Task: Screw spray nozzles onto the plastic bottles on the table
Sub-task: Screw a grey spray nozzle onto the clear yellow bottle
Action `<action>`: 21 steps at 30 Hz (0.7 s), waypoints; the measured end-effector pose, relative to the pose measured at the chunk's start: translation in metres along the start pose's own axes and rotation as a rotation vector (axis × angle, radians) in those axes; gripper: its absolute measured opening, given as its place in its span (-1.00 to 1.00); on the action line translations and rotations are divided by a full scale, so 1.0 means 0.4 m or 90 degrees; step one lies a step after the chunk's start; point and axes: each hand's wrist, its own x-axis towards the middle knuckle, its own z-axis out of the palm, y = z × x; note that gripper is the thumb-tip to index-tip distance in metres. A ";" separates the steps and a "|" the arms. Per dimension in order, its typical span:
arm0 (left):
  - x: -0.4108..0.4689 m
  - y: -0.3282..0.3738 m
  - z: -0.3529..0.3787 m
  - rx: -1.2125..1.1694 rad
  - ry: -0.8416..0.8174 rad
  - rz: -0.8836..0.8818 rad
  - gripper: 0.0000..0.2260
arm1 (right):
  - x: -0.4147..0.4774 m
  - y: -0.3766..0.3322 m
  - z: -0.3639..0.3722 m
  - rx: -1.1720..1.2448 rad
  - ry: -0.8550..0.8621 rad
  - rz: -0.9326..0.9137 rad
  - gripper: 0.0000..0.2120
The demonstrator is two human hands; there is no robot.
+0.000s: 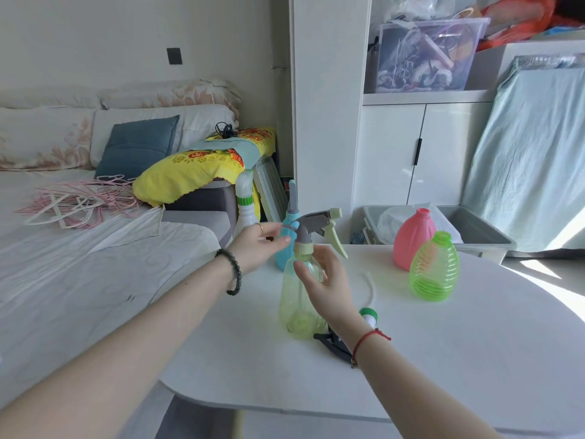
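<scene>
A pale yellow-green bottle (297, 308) stands on the white table (443, 359) with a grey and cream spray nozzle (318, 226) on its neck. My left hand (256, 245) hovers just left of the nozzle, fingers apart and holding nothing. My right hand (326, 286) is spread in front of the bottle's shoulder; I cannot tell whether it touches. A pink bottle (414, 239) and a green ribbed bottle (433, 270) stand uncapped at the far right. A green and white nozzle (368, 315) with a white tube (372, 286) and a black nozzle (335, 343) lie by my right wrist.
A blue bottle (285, 248) with a nozzle stands behind the yellow-green one, and a white bottle (245, 204) with a green collar stands further back. A bed (79, 264) lies to the left. A grey bin (484, 229) sits behind the table.
</scene>
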 end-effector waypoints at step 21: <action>-0.038 0.171 -0.018 0.338 -0.106 0.177 -0.66 | -0.008 0.024 0.023 -0.049 0.064 -0.040 -0.72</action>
